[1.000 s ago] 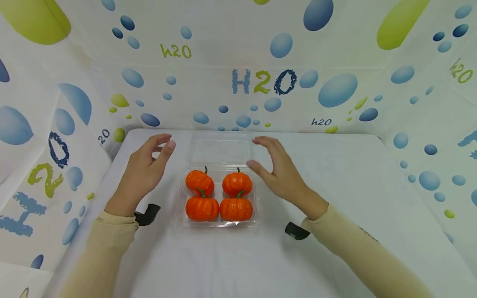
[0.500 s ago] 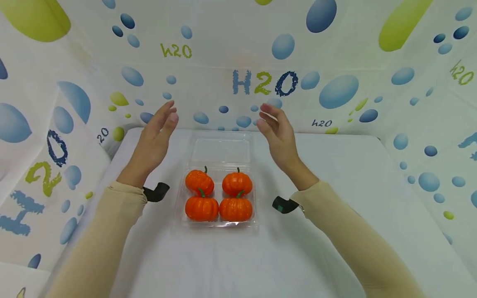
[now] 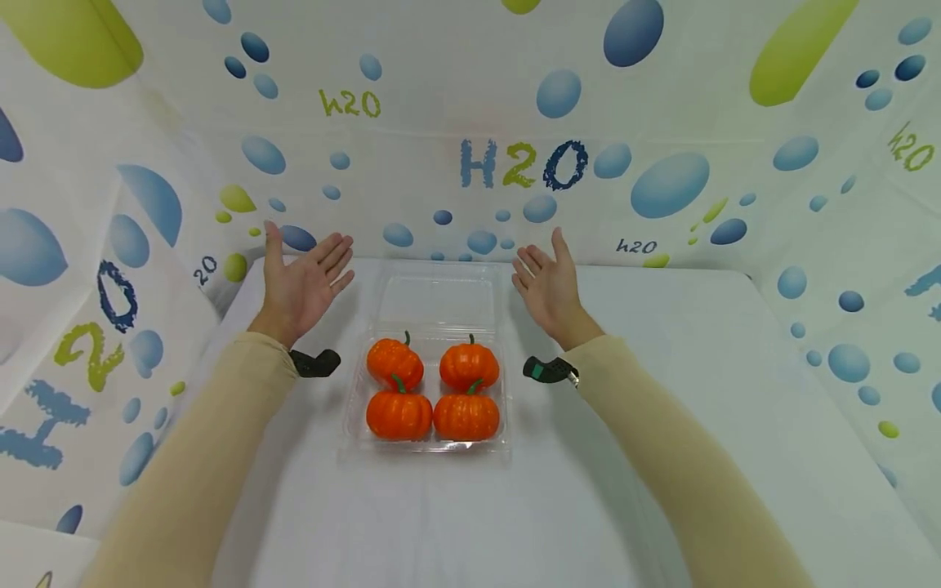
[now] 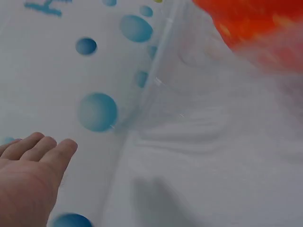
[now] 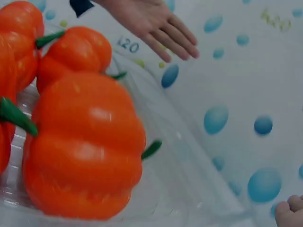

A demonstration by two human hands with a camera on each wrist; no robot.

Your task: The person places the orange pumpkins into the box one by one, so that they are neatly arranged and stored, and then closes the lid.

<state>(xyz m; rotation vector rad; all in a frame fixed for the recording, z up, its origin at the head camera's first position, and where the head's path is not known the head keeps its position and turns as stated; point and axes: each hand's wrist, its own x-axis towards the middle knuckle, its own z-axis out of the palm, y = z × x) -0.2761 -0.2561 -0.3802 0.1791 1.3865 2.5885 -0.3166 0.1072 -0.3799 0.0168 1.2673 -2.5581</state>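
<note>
A clear plastic clamshell box [image 3: 354, 408] lies on the white table with its lid [image 3: 437, 296] folded back, away from me. Several small orange pumpkins [image 3: 466, 417] with green stems sit in its base, in two rows. To the left of the lid, my left hand [image 3: 300, 290] is held palm up with fingers straight, holding nothing. My right hand [image 3: 550, 287] mirrors it on the other side, palm turned up and fingers extended. In the right wrist view a pumpkin [image 5: 85, 146] looms large beside the clear plastic, and the left hand [image 5: 149, 21] shows beyond.
White cloth [image 3: 662, 351] covers the table. A white backdrop [image 3: 412, 49] with blue and green drops and H2O lettering rises behind and at both sides. Black wrist cameras [image 3: 316, 363] sit inside both cuffs.
Both hands have moved away from me, beside and past the lid, then turned from facing inward to palm up with fingers spread out. The box and pumpkins stay put.
</note>
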